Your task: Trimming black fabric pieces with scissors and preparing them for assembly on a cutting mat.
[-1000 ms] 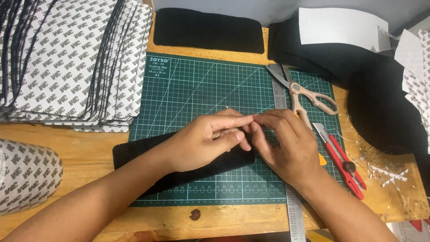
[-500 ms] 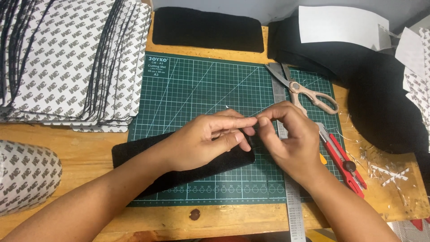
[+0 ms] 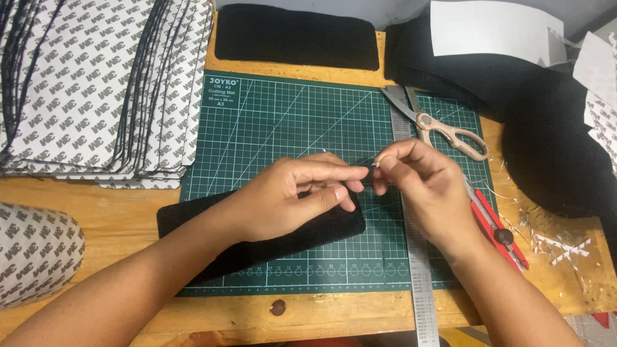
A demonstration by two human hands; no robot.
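The left hand (image 3: 292,196) lies palm down, its forearm coming from the lower left, and its fingers are stretched toward the right. The right hand (image 3: 424,186) comes from the lower right, with thumb and forefinger pinched together. The fingertips of both hands meet.

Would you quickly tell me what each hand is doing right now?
Left hand: fingers pinched, resting on the black foam piece.
Right hand: pinched shut on something tiny, cannot be told.
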